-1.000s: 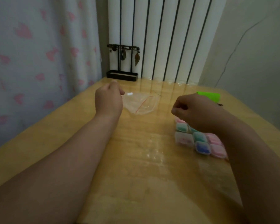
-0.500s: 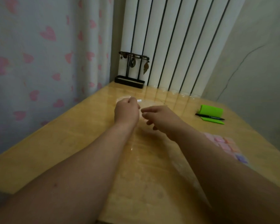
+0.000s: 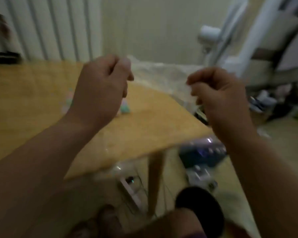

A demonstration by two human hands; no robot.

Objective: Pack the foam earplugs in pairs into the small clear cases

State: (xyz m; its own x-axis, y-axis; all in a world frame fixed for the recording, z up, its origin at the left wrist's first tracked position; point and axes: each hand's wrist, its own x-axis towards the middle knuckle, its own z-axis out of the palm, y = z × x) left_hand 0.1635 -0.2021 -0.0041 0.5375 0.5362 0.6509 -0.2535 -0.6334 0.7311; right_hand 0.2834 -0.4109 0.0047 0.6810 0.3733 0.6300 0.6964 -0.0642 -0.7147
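Observation:
The view is blurred. My left hand (image 3: 101, 86) and my right hand (image 3: 218, 93) are raised above the wooden table (image 3: 144, 127), each with curled fingers. They pinch opposite edges of a clear plastic zip bag (image 3: 162, 74), which is stretched between them. Whether the bag holds anything cannot be made out. The small clear cases (image 3: 126, 109), pastel pink and teal, sit on the table and are mostly hidden behind my left wrist. No loose foam earplugs can be made out.
The table's right edge and a wooden leg (image 3: 155, 177) are in view. On the floor beyond lie a dark blue object (image 3: 201, 155), a black round thing (image 3: 199, 208) and clutter at the far right. A white radiator (image 3: 50, 28) and a black stand (image 3: 3, 56) are at the back left.
The view has swung right, past the table's edge. Both hands now hold the clear bag lifted off the table; before, it lay flat under my left hand.

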